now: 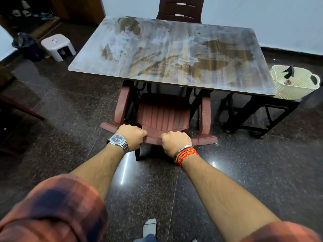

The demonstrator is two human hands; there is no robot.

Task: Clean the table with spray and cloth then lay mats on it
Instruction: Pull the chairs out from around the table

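Note:
A rectangular wood-grain table (171, 55) fills the upper middle of the view, its top smeared with white dusty streaks. A maroon plastic chair (162, 116) stands tucked under the table's near edge, its back toward me. My left hand (131, 136) and my right hand (174, 141) both grip the top rail of that chair's back, fingers curled over it. A cream plastic basket (295, 84) sits at the table's right end with a dark spray nozzle (289, 71) sticking out of it. No cloth or mats show.
A second maroon chair (180, 9) stands at the table's far side against the wall. A white stool (58, 46) and a dark bin (28, 46) are at the far left. Dark wooden furniture (15, 102) lies left. The floor is polished dark granite.

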